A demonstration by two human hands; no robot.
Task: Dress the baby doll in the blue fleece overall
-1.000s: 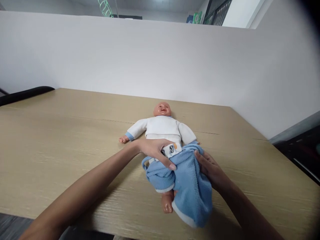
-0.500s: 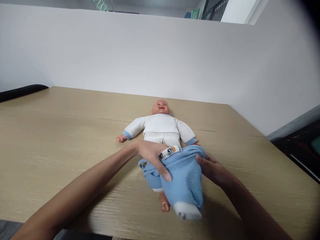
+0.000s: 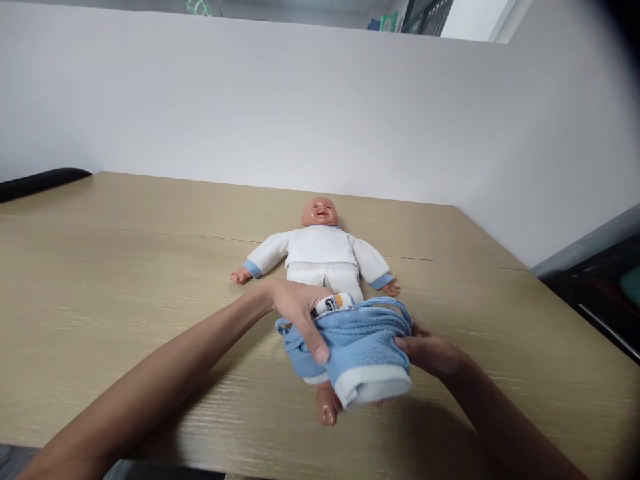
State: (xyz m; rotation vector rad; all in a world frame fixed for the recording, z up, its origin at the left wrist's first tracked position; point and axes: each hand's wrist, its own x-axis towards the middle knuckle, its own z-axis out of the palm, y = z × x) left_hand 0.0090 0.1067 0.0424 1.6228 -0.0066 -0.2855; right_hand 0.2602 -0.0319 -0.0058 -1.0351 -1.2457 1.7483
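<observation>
A baby doll [image 3: 320,247] in a white top with blue cuffs lies on its back, head away from me. Light-blue doll pants [image 3: 367,353] with white leg cuffs are bunched around its lower legs. My left hand [image 3: 303,313] grips the waist of the pants from the left, thumb on the outer cloth. On the right, my right hand [image 3: 425,343] pinches the gathered cloth of the other leg. One doll foot [image 3: 327,403] pokes out of the left cuff; the other foot is mostly hidden behind the right cuff. A printed white patch shows at the waistband.
The doll rests on a wooden table [image 3: 125,280] against a white partition [image 3: 280,107]. A black curved object [image 3: 47,181] stands at the left edge. Something dark [image 3: 595,300] is beyond the table's right side.
The right leg of the pants has been gathered up into folds, and its white cuff has risen and now gapes toward me. The doll's right-side hand has come into fuller view.
</observation>
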